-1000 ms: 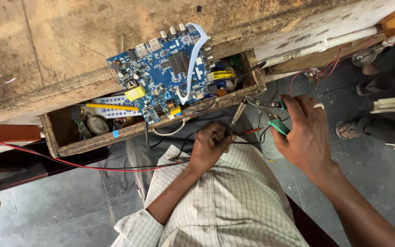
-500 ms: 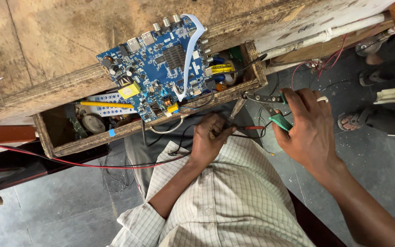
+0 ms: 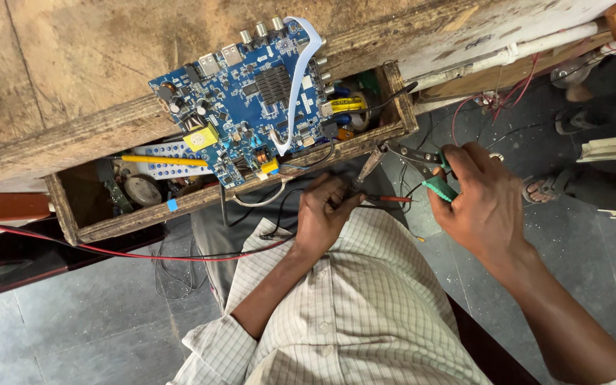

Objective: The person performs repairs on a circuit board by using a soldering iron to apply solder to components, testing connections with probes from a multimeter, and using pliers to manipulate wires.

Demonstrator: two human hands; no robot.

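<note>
**Wire work under the edge of the bench**

While the blue circuit board [image 3: 251, 107] lies tilted across the front edge of the worn wooden tabletop [image 3: 73, 64] in the upper middle of the frame, both hands are busy just below it, over the person's lap. At far left a thin red wire [image 3: 108, 251] runs in from the frame edge, under the open wooden tray [image 3: 201, 203] fixed beneath the tabletop. The tray holds a white perforated strip with a yellow rod, some round metal parts and, at its right end, a yellow cylinder, partly covered by the board. A pale flat ribbon cable [image 3: 299, 78] loops over the board.

Centre frame, the left hand [image 3: 322, 214] is closed in a pinch around dark leads and a slim red-tipped probe or wire end [image 3: 386, 199]; what exactly sits between the fingertips is too small to make out. To the right, the right hand [image 3: 483, 203] is wrapped around the green handles of a pair of pliers [image 3: 411, 158], whose jaws point left toward the metal tip above the left hand.

As I judge it, the job is in its middle: the board is out and exposed, the tool is at the wire, but nothing looks joined yet and loose wires hang along the tray front and toward the dark tiled floor [image 3: 73, 335] at lower left.
</note>
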